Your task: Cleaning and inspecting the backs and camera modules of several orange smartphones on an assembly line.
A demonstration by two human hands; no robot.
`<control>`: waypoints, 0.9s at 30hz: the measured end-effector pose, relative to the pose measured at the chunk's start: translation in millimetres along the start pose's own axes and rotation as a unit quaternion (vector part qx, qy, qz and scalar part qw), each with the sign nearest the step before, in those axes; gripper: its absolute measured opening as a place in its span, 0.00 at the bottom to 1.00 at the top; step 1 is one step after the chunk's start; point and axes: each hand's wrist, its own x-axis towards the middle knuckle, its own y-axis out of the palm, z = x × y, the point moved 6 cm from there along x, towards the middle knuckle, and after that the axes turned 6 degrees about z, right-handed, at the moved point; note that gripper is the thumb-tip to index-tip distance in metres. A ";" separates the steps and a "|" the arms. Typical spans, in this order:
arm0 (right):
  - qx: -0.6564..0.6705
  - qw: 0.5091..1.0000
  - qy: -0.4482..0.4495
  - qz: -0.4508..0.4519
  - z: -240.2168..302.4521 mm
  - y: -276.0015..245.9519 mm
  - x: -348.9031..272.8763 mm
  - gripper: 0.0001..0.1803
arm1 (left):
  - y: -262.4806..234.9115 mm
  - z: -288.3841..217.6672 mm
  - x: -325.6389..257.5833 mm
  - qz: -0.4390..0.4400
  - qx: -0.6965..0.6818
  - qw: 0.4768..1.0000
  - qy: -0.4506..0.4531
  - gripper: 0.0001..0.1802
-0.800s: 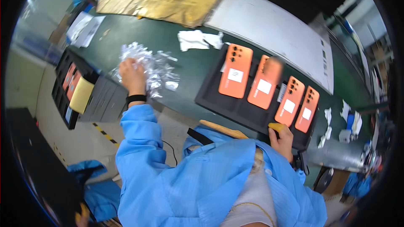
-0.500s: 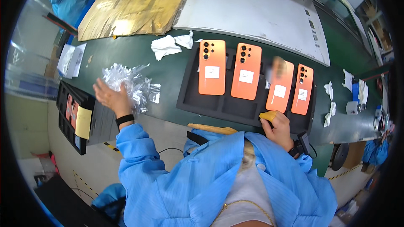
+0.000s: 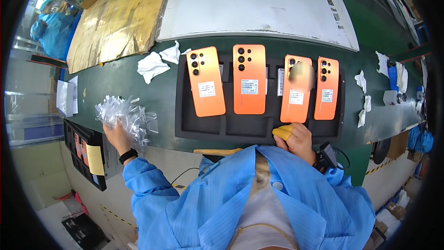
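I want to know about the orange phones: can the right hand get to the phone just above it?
Probably yes. The right hand rests at the black tray's near edge, right below the third orange phone, and nothing lies between them.

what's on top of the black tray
Four orange phones lie back-up on the black tray, each with a white sticker. Their screens and the slots beneath them are covered.

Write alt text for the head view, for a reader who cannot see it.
Four orange phones lie face down in a black tray on a green table. The left hand reaches into clear plastic bags; the right hand rests at the tray's near edge.
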 end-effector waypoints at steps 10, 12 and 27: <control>-0.010 1.000 -0.011 -0.003 -0.5 3.6 1.4 0.14 | 7.8 22.7 7.3 -0.040 -0.095 0.995 0.020 0.30; -0.014 1.000 -0.005 0.001 -0.5 4.8 1.9 0.14 | 8.1 25.0 6.3 -0.037 -0.112 0.993 0.017 0.30; -0.043 0.999 0.019 0.013 -5.5 9.5 -5.5 0.17 | 1.5 23.6 -6.2 -0.047 -0.158 0.986 -0.008 0.24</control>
